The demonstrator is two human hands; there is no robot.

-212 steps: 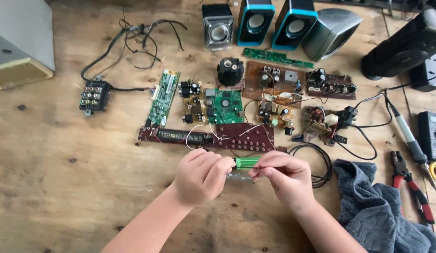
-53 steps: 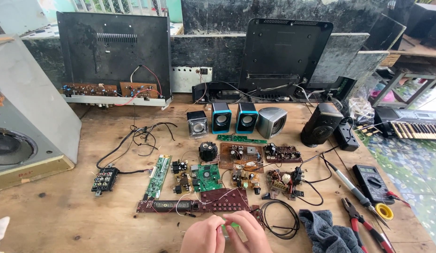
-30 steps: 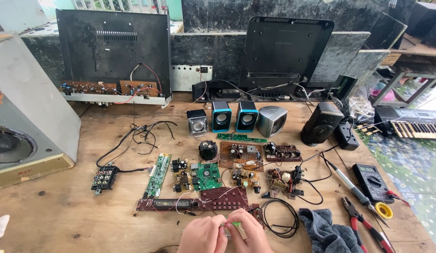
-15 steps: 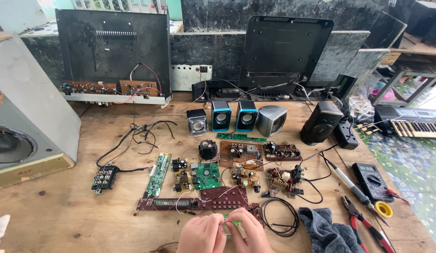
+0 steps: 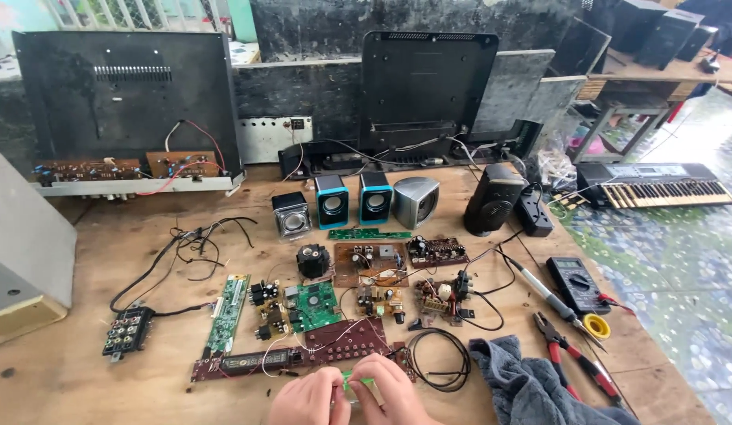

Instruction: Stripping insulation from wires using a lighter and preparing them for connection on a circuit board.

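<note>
Small grey multimeter screen (image 5: 569, 264) at the table's right side.

Your left hand (image 5: 307, 400) and right hand (image 5: 389, 393) met at the near edge of the wooden table (image 5: 82, 370), fingers pinched together on a small green circuit board (image 5: 356, 383). Just beyond them lay a long dark red board (image 5: 303, 356), with a square green board (image 5: 315, 305) behind it and a black cable loop (image 5: 438, 360) to the right. A grey cloth (image 5: 531, 382) and red-handled pliers (image 5: 574, 358) sat further right; small speakers (image 5: 354, 198) stood in a row behind.
</note>
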